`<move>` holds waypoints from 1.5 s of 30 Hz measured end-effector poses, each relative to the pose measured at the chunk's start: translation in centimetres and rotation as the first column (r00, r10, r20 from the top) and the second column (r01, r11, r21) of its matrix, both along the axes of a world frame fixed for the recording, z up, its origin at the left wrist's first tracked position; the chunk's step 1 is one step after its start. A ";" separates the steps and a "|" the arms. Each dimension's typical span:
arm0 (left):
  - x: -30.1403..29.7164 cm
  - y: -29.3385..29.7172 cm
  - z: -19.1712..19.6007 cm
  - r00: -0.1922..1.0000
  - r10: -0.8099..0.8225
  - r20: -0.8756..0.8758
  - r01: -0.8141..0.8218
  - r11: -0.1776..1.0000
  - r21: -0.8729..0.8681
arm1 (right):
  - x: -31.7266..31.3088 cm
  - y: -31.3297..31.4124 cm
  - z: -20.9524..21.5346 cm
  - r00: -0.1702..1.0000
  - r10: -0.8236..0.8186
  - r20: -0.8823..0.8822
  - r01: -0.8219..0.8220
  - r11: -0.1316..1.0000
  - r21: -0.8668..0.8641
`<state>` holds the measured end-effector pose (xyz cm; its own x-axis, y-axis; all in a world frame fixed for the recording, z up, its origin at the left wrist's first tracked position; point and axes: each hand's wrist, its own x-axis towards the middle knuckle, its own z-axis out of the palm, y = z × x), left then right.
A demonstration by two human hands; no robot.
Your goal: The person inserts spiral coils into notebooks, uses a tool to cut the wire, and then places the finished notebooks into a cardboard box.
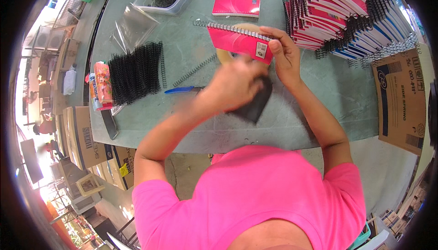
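1. Holding a pink notebook [232, 40] by its right end in the head view, the right hand [285, 56] pinches it between thumb and fingers.
2. A black coil [232, 28] runs along its top edge and pokes out past the left end.
3. The left hand [237, 81] is just below the notebook; it is blurry, so I cannot tell if it grips anything.
4. A loose coil [195, 71] lies on the worktop [324, 95], left of the notebook.
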<state>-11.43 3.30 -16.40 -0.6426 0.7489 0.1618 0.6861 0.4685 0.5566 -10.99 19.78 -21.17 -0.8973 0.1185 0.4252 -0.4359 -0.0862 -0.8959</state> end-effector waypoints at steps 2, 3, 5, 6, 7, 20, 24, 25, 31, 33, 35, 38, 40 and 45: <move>2.5 -0.2 -0.7 0.984 -0.032 0.174 0.057 0.988 -0.143 | 0.0 0.3 0.6 0.999 -0.008 0.037 0.005 0.996 0.094; 1.9 -0.2 -0.5 1.000 -0.030 0.009 0.030 0.999 -0.035 | 0.0 0.3 0.8 0.998 -0.016 0.059 0.007 0.990 0.141; 0.1 -0.2 0.5 0.953 0.036 -0.301 0.024 0.981 0.193 | 0.1 0.1 1.0 1.000 -0.001 0.008 0.000 0.999 0.054; -1.0 0.2 1.2 0.927 0.186 -0.325 -0.086 0.950 0.299 | 0.2 -0.3 1.1 1.000 -0.013 0.002 0.013 1.000 -0.004; -2.1 0.5 1.8 0.898 0.195 -0.395 -0.092 0.960 0.265 | 0.1 -0.4 1.4 1.000 -0.023 -0.011 0.022 0.998 -0.061; -4.4 2.3 3.6 0.915 0.011 -0.403 0.013 0.998 0.056 | 2.0 1.9 1.1 0.953 -0.161 0.258 0.070 0.941 0.331; -4.4 2.4 3.1 0.931 -0.097 -0.353 0.150 0.981 0.126 | 1.9 1.9 0.9 0.968 -0.132 0.213 0.062 0.949 0.309; -4.3 2.5 3.1 0.929 -0.138 -0.342 0.185 0.976 0.110 | 1.8 2.0 1.0 0.971 -0.138 0.196 0.066 0.940 0.336; -5.6 2.4 3.4 0.949 -0.277 -0.151 0.294 0.950 0.106 | 1.9 1.5 2.0 0.940 -0.091 0.330 0.033 0.984 0.177; -5.5 2.5 3.2 0.944 -0.274 -0.184 0.296 0.950 0.101 | 1.8 1.7 2.0 0.944 -0.085 0.318 0.016 0.977 0.213; -5.3 2.6 2.8 0.937 -0.265 -0.228 0.294 0.950 0.106 | 1.8 1.9 1.8 0.951 -0.089 0.295 0.009 0.965 0.263; -5.1 2.7 2.3 0.931 -0.238 -0.275 0.287 0.945 0.154 | 1.9 1.9 1.9 0.963 -0.144 0.228 0.050 0.926 0.373; -5.0 2.7 2.5 0.938 -0.228 -0.260 0.285 0.936 0.208 | 2.6 1.3 2.5 0.963 -0.223 0.153 0.134 0.883 0.450; -4.3 2.1 3.8 0.980 -0.155 -0.125 0.180 0.957 0.228 | 3.4 1.4 3.7 0.930 -0.285 -0.234 0.365 0.623 0.692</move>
